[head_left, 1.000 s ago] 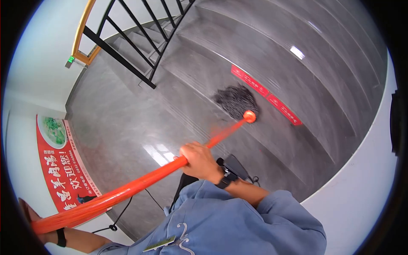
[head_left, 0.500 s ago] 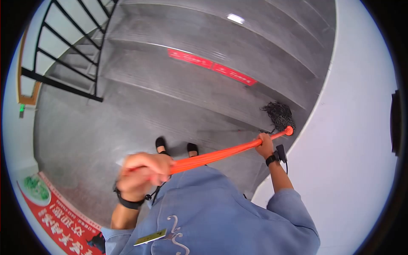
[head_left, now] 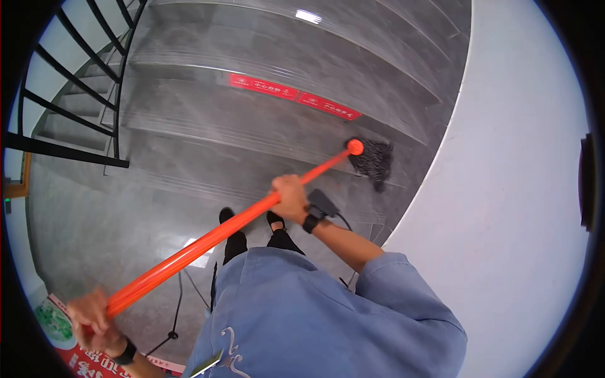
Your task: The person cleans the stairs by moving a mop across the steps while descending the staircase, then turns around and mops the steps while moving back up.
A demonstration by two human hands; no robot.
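Note:
A mop (head_left: 208, 241) with an orange handle slants across the view from lower left to upper right. Its dark grey string head (head_left: 373, 165) rests on the lowest stair, close to the white wall on the right. My left hand (head_left: 91, 320), slightly blurred, is wrapped round the handle's top end. Lower on the shaft, my right hand (head_left: 291, 198) grips the handle, a black band and small device on its wrist. An orange round joint (head_left: 355, 147) links the handle to the strings.
Grey stairs (head_left: 252, 38) curve upward ahead, with red warning stickers (head_left: 293, 96) on a riser. A black railing (head_left: 69, 154) stands at left, a white wall (head_left: 504, 208) at right. A red printed mat or banner (head_left: 82, 362) lies at lower left.
The mop head has shifted left along the stair, its strings now trailing to the right. My left hand has moved down and left, my right hand left, and the handle now slants more steeply.

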